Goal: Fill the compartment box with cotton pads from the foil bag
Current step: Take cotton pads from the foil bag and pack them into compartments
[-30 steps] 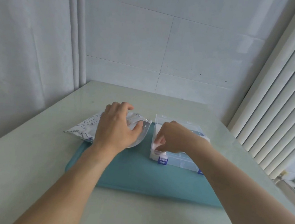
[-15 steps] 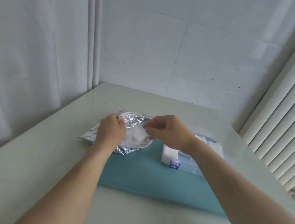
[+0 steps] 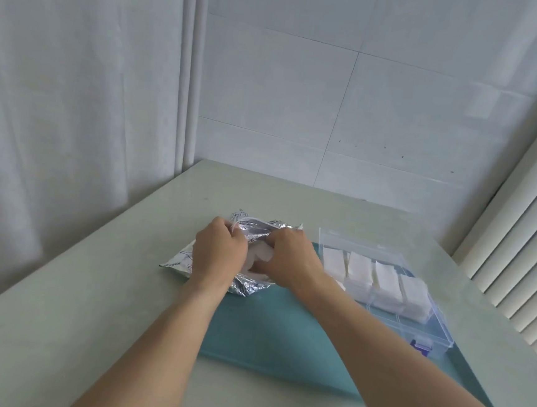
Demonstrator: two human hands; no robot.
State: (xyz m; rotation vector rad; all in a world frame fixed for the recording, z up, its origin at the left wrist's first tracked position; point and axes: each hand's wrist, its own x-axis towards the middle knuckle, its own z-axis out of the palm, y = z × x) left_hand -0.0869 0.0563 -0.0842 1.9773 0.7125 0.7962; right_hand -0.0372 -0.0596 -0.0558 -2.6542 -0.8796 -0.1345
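A silver foil bag (image 3: 251,234) lies open on the table, partly over a teal mat (image 3: 282,328). My left hand (image 3: 217,252) grips the bag's left rim and holds its mouth open. My right hand (image 3: 288,260) reaches into the mouth, its fingers curled round white cotton pads (image 3: 261,254) inside. To the right stands a clear compartment box (image 3: 439,319) with blue latches, its lid open. Several of its compartments hold stacked white pads (image 3: 384,275).
The pale table (image 3: 56,314) sits in a corner, with a white curtain (image 3: 76,89) at the left, a tiled wall behind and vertical blinds (image 3: 522,258) at the right. The box stands close to the table's right side.
My right hand has gone from the box to the bag and reached deeper into its mouth. The camera has swung, so the box's filled compartments now show.
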